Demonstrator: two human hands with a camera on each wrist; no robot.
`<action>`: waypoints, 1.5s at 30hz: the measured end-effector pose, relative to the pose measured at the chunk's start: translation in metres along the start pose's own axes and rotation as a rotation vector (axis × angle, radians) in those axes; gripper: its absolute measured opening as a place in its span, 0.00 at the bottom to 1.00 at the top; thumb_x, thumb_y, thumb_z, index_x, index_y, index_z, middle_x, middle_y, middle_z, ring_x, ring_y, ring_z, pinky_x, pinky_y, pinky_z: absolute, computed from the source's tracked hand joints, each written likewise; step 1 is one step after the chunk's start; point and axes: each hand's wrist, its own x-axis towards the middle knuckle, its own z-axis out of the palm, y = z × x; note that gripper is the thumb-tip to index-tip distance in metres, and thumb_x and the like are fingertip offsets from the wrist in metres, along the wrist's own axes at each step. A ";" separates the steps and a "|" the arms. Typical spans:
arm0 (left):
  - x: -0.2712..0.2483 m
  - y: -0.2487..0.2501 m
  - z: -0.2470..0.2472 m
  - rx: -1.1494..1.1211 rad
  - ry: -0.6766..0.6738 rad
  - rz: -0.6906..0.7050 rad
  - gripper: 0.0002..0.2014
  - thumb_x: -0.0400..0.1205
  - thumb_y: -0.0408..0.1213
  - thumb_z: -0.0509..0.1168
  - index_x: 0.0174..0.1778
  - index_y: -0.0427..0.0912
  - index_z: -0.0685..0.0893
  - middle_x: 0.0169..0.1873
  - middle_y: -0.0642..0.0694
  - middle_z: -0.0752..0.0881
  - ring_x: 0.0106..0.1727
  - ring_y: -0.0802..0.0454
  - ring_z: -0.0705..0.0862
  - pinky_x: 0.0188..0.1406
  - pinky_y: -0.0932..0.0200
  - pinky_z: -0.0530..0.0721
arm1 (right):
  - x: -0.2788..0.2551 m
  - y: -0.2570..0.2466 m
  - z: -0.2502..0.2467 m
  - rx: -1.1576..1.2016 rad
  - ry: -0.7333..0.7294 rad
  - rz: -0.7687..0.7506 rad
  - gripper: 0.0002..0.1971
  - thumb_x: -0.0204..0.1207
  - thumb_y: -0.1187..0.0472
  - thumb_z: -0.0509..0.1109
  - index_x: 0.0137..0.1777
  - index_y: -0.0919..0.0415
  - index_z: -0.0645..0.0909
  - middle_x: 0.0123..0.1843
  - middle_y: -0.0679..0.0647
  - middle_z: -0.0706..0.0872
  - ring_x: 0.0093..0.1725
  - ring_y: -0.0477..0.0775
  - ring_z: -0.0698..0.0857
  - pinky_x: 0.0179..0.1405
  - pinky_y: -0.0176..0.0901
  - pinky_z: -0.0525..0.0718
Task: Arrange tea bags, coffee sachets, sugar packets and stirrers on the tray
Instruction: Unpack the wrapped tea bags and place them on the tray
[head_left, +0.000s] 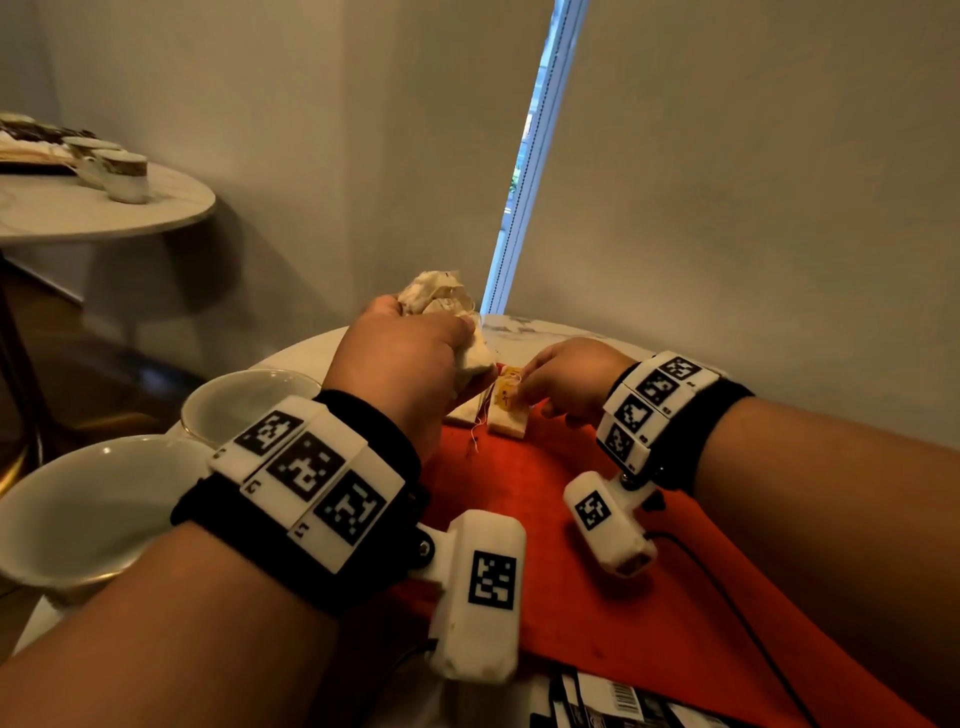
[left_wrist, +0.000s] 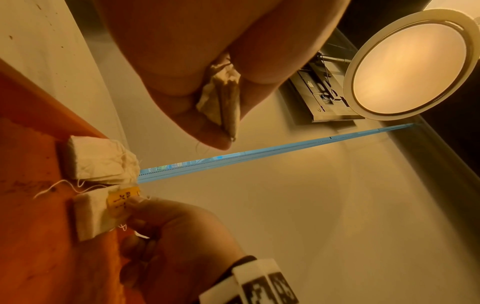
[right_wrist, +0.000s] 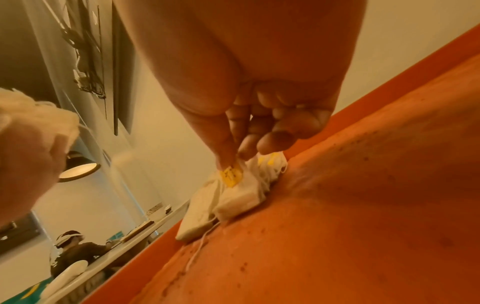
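The right hand (right_wrist: 249, 127) pinches a yellow tag (right_wrist: 231, 176) on tea bags (right_wrist: 233, 197) lying on the orange tray (right_wrist: 363, 226).

In the head view, the fingers of the left hand (head_left: 400, 358) are hidden behind its own back, so the count of crumpled white paper tea bags (head_left: 439, 296) bunched in it cannot be told. The fingertips of the right hand (head_left: 566, 376) are masked by the knuckles. The near edge of the flat orange-red tray (head_left: 597, 613) is cut off by the frame and covered by both forearms. The black-and-white printed sachets (head_left: 613, 701) at the bottom edge are cropped, and their print cannot be read. The lettering on the small yellow paper tag (left_wrist: 122, 198) is partly covered by a fingertip. In the right wrist view, the left hand (right_wrist: 28, 156) is blurred.
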 end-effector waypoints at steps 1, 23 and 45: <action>-0.001 0.000 0.000 0.002 -0.002 -0.001 0.10 0.82 0.24 0.68 0.52 0.43 0.78 0.55 0.34 0.85 0.48 0.37 0.90 0.31 0.53 0.89 | 0.001 0.000 0.000 -0.019 -0.010 0.010 0.10 0.74 0.59 0.79 0.53 0.61 0.88 0.38 0.51 0.86 0.34 0.49 0.83 0.28 0.36 0.80; -0.008 0.000 0.001 -0.100 -0.105 -0.190 0.05 0.82 0.22 0.59 0.48 0.35 0.77 0.51 0.34 0.85 0.44 0.41 0.89 0.29 0.53 0.88 | -0.018 0.004 -0.018 0.610 0.154 -0.233 0.14 0.80 0.52 0.73 0.54 0.64 0.85 0.37 0.54 0.82 0.35 0.52 0.81 0.29 0.44 0.78; -0.006 -0.007 0.002 -0.079 -0.141 -0.129 0.15 0.83 0.25 0.66 0.66 0.36 0.80 0.55 0.31 0.89 0.47 0.37 0.91 0.38 0.45 0.89 | -0.049 -0.004 -0.004 0.913 -0.090 -0.400 0.13 0.75 0.81 0.68 0.53 0.65 0.82 0.43 0.60 0.88 0.40 0.58 0.87 0.39 0.50 0.82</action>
